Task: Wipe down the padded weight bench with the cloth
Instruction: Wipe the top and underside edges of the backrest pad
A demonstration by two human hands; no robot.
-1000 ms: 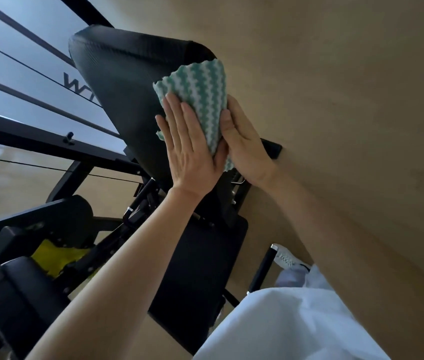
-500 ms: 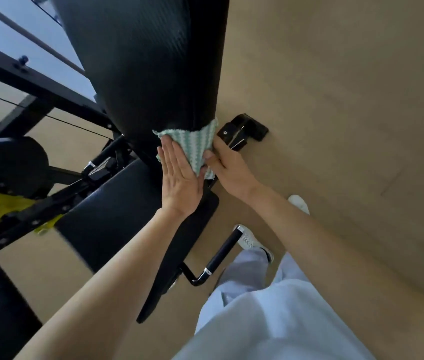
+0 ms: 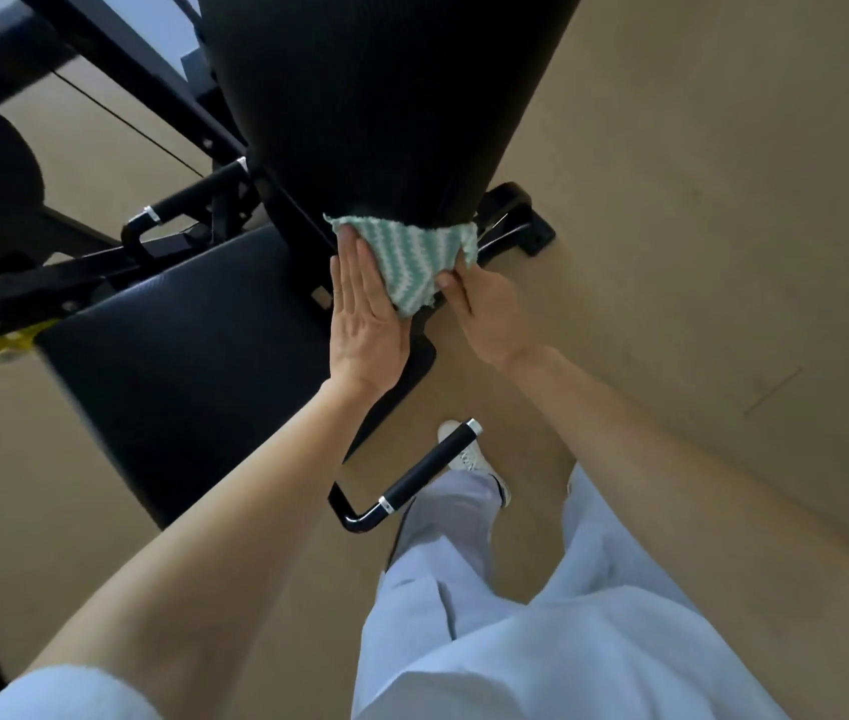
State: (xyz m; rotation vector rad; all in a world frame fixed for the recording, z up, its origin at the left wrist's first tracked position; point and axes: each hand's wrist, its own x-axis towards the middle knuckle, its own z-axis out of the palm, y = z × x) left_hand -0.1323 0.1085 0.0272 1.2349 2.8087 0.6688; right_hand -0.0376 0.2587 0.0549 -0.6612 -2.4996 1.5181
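Both grips on cloth (image 3: 414,262) — handle (image 3: 425,470) nearby

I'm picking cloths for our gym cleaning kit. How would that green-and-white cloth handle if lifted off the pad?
Probably floppy: the cloth drapes around the backrest pad's lower end, and a corner hangs loose. It looks thin and likely light. The left hand presses it flat while the right hand pinches an edge, so it may bunch or slide without both.

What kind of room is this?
Probably a gym. There is a padded weight bench with a black metal frame and a grip handle, and two hands wipe it with a cloth.
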